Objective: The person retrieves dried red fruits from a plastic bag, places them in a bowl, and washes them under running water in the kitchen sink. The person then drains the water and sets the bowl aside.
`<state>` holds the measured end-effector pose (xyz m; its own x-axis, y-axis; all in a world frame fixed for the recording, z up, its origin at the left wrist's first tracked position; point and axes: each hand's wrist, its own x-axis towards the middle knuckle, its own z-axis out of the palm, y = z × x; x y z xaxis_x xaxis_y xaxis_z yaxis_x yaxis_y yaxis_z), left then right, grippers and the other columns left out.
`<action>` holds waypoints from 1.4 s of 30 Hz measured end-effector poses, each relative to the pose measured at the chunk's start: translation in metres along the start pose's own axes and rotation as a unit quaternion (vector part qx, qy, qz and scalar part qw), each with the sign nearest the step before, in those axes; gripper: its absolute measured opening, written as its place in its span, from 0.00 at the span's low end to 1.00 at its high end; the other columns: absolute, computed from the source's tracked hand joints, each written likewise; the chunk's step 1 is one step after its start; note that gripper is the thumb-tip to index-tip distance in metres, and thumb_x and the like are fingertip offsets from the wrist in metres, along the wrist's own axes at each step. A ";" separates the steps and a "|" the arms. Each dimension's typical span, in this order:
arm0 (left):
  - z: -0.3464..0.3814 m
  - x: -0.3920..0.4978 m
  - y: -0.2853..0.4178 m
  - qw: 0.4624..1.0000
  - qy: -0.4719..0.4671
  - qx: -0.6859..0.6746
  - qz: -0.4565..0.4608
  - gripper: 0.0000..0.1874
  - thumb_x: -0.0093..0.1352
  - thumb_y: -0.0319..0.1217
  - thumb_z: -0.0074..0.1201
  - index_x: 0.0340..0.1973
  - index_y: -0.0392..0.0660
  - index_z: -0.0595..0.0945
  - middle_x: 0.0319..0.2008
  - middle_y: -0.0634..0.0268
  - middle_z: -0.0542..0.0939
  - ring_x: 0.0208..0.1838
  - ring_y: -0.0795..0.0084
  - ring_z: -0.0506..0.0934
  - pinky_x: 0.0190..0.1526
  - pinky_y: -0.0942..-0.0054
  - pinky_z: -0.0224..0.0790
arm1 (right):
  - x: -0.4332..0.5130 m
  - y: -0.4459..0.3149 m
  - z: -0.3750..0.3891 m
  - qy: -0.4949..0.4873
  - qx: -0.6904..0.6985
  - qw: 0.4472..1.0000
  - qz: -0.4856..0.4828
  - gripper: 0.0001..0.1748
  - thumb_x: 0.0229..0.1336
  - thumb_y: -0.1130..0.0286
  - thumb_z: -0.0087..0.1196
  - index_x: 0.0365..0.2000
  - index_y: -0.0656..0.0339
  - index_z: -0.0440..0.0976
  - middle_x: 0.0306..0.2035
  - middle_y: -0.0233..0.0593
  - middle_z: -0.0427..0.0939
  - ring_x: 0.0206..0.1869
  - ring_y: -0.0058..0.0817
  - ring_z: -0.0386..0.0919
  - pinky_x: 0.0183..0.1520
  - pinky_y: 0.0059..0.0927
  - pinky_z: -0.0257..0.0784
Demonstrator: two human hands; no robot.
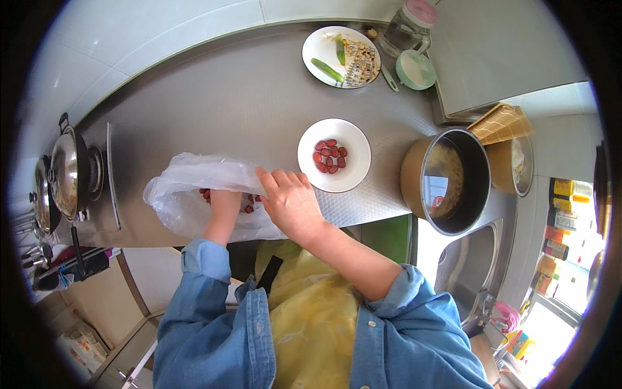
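My left hand (225, 202) reaches into a translucent plastic bag (194, 170) on the steel counter, and its fingers are hidden inside. Dried red dates (249, 209) show in the bag around it. With my right hand (290, 202) I grip the bag's rim on its right side, holding the mouth apart. Just beyond that hand stands a white bowl (359, 155) with several red dates (325, 152) at its bottom.
A metal pot (413, 170) holding liquid and pale grains stands right, before a sink (461, 272). Behind are a plate (316, 51) with green pieces, a small green bowl (415, 73) and a pink-lidded glass jar (403, 31). Lidded pans (68, 170) sit on the stove at left.
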<state>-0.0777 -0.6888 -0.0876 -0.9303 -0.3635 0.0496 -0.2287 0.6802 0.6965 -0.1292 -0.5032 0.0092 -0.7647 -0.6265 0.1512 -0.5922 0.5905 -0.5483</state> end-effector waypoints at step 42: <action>-0.103 -0.051 0.014 0.969 -0.097 0.218 -0.063 0.46 0.46 0.31 0.74 0.61 0.44 0.71 0.58 0.51 0.72 0.61 0.49 0.70 0.63 0.58 0.62 | 0.046 0.017 -0.039 0.081 0.226 0.970 0.046 0.29 0.44 0.89 0.47 0.51 0.63 0.72 0.41 0.55 0.78 0.45 0.49 0.79 0.49 0.40 0.74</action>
<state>-0.0037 -0.7261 -0.0067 -0.9141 -0.3625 -0.1817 -0.4033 0.8584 0.3169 -0.1839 -0.5018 0.0391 -0.8610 -0.4712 0.1914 -0.3750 0.3342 -0.8647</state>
